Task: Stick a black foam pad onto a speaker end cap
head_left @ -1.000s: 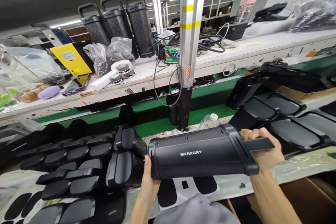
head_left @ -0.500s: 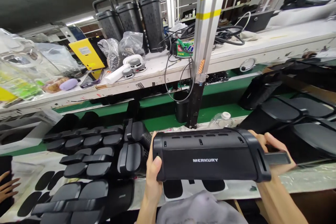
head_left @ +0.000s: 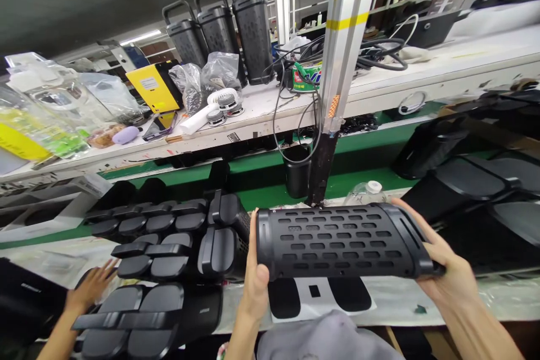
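A co-worker's hand spreads its fingers beside the grouped speakers. My left hand braces the left end of my speaker, thumb in front. It lies crosswise before me, slots showing, above a white sheet. My right hand clasps its right end, fingers seemingly curled behind, partly hidden. Beyond sit dark speakers.

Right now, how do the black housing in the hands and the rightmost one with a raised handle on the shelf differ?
The held housing lies sideways between the left hand and the right hand; the shelf housing stands upright, untouched. The held housing is clearly slotted; the shelf housing's surface pattern looks fainter. Both are black and elongated.
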`<state>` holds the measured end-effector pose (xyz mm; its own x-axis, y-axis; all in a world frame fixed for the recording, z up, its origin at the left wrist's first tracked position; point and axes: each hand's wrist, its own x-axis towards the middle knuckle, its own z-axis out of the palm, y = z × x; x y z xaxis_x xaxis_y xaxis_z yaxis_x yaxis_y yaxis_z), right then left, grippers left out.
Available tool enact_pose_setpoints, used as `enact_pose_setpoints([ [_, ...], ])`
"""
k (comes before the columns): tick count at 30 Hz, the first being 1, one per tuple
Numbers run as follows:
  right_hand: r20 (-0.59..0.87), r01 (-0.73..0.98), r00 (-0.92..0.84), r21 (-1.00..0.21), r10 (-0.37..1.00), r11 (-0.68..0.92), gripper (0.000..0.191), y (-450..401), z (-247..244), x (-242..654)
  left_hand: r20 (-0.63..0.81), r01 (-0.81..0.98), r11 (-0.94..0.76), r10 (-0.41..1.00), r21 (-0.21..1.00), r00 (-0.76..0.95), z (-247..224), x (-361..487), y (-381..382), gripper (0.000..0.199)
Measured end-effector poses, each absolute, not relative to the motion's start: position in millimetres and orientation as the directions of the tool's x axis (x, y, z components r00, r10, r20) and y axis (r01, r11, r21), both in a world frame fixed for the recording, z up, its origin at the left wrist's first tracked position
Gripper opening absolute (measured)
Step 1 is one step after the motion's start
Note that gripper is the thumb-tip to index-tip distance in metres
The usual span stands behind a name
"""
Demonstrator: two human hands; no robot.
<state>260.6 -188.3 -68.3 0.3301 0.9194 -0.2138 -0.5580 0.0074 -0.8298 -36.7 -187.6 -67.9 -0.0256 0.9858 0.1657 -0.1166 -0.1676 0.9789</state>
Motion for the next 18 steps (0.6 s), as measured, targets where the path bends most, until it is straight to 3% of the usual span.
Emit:
enact_pose_setpoints([
  [4, -0.208, -0.487, 0.417, -0.873, 0.885, 0.024, 0.085, -190.7, -48.2, 264.2, -0.094, -0.464, 0.052, 0.993, 0.884, -0.068, -65.5, -25.5, -186.4, 0.078],
  [7, -0.192, -0.478, 0.431, -0.877, 0.882, 0.043, 0.088, -194.4, -45.1, 261.1, -0.135, -0.519, 0.107, 0.991, 0.848, -0.016, -54.8, -25.7, -183.3, 0.08],
  [11, -0.142, -0.471, 0.418, -0.878, 0.897, 0.081, 0.083, -200.0, -42.1, 252.6, -0.22, -0.538, 0.141, 0.972, 0.831, -0.086, -54.5, -32.0, -180.3, 0.071],
  [18, -0.069, -0.408, 0.337, -0.909, 0.939, 0.08, 0.074, -203.8, -27.6, 251.2, -0.119, -0.539, -0.023, 0.967, 0.842, -0.226, -72.9, -38.2, -181.5, 0.06],
])
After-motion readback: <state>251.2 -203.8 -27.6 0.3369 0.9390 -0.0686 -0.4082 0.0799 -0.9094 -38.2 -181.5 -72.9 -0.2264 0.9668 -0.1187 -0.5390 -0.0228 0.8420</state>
